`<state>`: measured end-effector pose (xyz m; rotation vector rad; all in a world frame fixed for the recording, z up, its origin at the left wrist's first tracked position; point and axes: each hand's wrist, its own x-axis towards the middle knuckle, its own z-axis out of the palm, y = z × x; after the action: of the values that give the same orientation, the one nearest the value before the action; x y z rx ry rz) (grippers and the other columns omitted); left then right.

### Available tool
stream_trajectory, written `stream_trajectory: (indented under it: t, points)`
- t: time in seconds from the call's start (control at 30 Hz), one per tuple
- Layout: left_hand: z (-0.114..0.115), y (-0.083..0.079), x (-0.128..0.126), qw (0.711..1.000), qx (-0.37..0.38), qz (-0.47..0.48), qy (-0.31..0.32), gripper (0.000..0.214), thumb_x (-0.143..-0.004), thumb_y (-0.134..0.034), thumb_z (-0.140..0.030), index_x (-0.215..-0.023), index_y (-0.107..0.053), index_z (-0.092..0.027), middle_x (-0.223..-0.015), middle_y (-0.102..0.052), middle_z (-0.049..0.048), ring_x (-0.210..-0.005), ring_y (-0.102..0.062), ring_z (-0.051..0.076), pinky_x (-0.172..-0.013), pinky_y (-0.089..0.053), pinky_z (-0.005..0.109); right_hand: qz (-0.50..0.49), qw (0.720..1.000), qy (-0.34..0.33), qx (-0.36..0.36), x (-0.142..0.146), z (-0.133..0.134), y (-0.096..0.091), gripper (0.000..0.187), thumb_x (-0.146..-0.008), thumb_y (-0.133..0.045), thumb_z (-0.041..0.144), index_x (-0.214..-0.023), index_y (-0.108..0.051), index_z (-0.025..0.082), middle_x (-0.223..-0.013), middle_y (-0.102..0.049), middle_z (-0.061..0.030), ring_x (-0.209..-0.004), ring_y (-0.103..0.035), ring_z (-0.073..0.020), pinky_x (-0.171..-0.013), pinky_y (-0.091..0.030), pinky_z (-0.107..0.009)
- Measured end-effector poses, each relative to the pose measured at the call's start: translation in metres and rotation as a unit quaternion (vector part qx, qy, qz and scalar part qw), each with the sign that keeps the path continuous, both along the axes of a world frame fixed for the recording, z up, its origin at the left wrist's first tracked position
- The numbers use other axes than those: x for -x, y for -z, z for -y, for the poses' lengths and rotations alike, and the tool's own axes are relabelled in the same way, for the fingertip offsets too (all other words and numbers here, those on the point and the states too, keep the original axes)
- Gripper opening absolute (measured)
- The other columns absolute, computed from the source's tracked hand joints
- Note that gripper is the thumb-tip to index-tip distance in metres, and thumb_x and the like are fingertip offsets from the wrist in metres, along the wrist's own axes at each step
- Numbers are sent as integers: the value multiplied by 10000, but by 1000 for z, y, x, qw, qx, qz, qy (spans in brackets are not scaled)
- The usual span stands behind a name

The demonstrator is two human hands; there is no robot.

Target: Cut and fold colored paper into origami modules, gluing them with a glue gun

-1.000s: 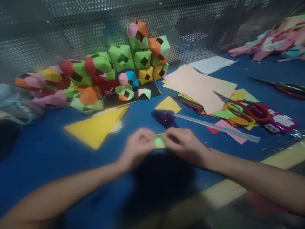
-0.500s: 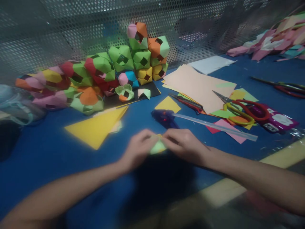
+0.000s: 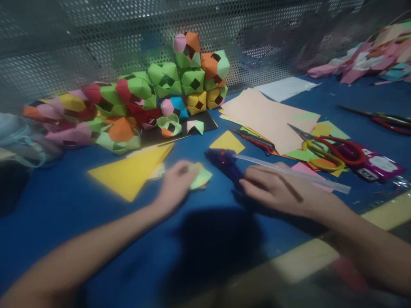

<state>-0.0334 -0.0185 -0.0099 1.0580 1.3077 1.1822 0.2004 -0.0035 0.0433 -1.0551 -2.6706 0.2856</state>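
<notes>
My left hand [image 3: 178, 182] pinches a small folded piece of light green paper [image 3: 201, 175] just above the blue tabletop. My right hand [image 3: 272, 188] has its fingers curled at the handle end of a dark blue glue gun [image 3: 224, 162], which lies on the table with a small red light showing. A long clear glue stick [image 3: 263, 164] sticks out of the gun's back and passes over my right hand. How far my fingers wrap around the handle is partly hidden. Left of my left hand lies a folded yellow paper sheet [image 3: 131, 171].
Folded paper balls [image 3: 163, 79] are stacked along a perforated metal panel [image 3: 112, 38]. To the right lie peach sheets [image 3: 263, 115], red-and-yellow-handled scissors [image 3: 321, 147] and a purple packet [image 3: 372, 164]. More scissors [image 3: 382, 117] rest at far right. A pale table edge [image 3: 308, 256] runs lower right.
My hands have parted. The left has drawn slightly left with the green paper, while the right has let go of it and moved right onto the glue gun's handle.
</notes>
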Motion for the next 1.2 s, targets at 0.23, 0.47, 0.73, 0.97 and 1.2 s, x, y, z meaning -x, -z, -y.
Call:
stream_trajectory:
  t: [0.23,0.47,0.73,0.97,1.2]
  points:
    - [-3,-2,-2,1000,0,-21,4,194,-753,-678,-310,-771,-582,-143,-729,-672,28,-600,-656,145,-581,-580,296,-61,992,98,55,13,-28,32,398,-877,-470,474,-1054,-598,142,-1029,-650,-141,-891,-606,-260,-719,-447,-320]
    - [-7,0,3,999,-5,-49,-2,195,-749,-665,-314,-746,-564,-147,-718,-659,18,-602,-651,147,-569,-580,303,-193,954,136,184,36,-25,39,271,-799,-449,219,-963,-650,142,-877,-676,-57,-723,-599,-195,-635,-466,-286]
    - [-13,-2,4,999,-3,-44,-12,167,-750,-648,-277,-729,-548,-144,-647,-641,4,-538,-636,130,-526,-550,264,-231,963,97,102,25,-6,27,241,-862,-488,344,-853,-665,179,-756,-677,-47,-682,-623,-197,-588,-493,-285]
    - [-13,1,3,995,-18,-94,-8,167,-747,-628,-302,-705,-547,-162,-615,-627,-8,-530,-620,139,-531,-540,284,-187,981,45,-18,31,-5,35,188,-859,-498,316,-763,-603,195,-677,-655,-46,-595,-590,-168,-559,-445,-265]
    - [-12,0,2,994,-14,-112,-3,135,-748,-601,-279,-692,-542,-172,-597,-605,-19,-518,-594,130,-517,-496,260,-114,986,-33,-120,24,-9,43,199,-876,-464,287,-798,-596,159,-712,-662,-83,-622,-579,-171,-580,-399,-272]
